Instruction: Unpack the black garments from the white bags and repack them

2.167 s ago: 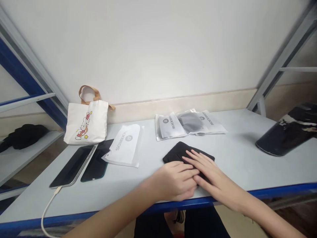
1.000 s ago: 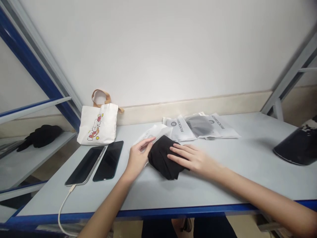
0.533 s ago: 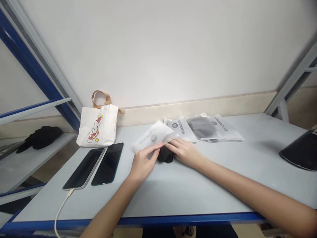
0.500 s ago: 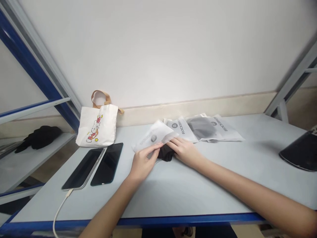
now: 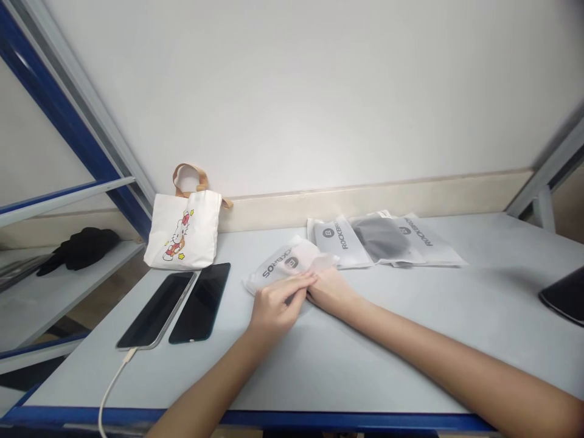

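Observation:
A frosted white pouch [image 5: 285, 267] with grey lettering lies on the grey table [image 5: 410, 328], a little left of centre. My left hand [image 5: 274, 307] pinches the pouch's near open edge. My right hand [image 5: 331, 291] reaches into the pouch mouth, its fingertips hidden under the plastic. The folded black cloth is out of sight, apparently inside the pouch.
Two more filled pouches [image 5: 387, 240] lie behind, by the wall. Two dark phones [image 5: 177, 307] lie at the left, one on a white cable [image 5: 109, 389]. A small cartoon tote bag [image 5: 185, 228] stands at the back left. A dark object [image 5: 563, 295] sits at the right edge.
The black cloth was slid from the table's front to the pouch and pushed inside; it no longer shows. My left hand took the pouch's edge, my right followed the cloth in.

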`<action>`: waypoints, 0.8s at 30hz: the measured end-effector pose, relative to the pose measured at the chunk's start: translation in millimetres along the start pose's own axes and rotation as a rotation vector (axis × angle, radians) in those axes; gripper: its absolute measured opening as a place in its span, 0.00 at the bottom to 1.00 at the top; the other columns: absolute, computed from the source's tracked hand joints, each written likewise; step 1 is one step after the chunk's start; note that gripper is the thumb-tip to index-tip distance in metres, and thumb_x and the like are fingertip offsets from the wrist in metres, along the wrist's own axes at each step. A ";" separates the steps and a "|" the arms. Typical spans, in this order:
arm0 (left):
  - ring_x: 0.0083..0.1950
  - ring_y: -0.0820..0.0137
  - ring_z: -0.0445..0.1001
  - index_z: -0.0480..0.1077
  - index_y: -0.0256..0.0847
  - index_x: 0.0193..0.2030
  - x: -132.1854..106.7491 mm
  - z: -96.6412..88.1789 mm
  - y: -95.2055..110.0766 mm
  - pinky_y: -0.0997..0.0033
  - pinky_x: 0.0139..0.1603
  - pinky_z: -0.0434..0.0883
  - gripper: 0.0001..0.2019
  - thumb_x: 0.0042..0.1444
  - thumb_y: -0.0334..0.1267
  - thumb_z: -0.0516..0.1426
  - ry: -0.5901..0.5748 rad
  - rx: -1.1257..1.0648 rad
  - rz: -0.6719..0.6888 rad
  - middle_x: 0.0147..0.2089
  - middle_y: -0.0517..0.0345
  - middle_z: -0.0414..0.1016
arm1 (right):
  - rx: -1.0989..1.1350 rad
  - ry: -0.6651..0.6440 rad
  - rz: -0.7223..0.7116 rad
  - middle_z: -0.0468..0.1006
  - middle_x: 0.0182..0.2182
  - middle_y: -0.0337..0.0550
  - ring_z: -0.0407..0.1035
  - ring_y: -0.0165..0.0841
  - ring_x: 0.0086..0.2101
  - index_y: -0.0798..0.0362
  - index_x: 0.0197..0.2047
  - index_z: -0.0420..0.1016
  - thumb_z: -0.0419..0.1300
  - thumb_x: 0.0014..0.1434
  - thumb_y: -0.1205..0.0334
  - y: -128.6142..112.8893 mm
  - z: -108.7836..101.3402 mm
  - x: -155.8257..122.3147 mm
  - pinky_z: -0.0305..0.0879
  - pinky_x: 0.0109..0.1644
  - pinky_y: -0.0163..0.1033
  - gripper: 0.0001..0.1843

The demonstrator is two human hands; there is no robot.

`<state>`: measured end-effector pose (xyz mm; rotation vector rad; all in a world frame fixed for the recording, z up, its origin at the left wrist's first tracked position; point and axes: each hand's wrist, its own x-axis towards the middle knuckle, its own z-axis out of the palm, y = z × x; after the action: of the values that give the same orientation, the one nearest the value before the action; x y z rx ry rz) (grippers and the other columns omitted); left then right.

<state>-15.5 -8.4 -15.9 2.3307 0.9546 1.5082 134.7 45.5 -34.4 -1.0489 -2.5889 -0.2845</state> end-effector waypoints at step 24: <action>0.39 0.69 0.79 0.76 0.44 0.40 -2.2 -12.8 -8.8 0.72 0.43 0.75 0.08 0.55 0.32 0.57 0.096 0.162 -0.060 0.40 0.60 0.80 | 0.275 0.091 0.025 0.72 0.34 0.45 0.66 0.36 0.36 0.54 0.37 0.64 0.54 0.60 0.63 -21.5 -34.3 -25.0 0.65 0.41 0.42 0.04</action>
<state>-30.8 -5.1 -16.0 2.3313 1.2020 1.5861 144.3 4.0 -13.3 -0.9454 -2.4447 0.0308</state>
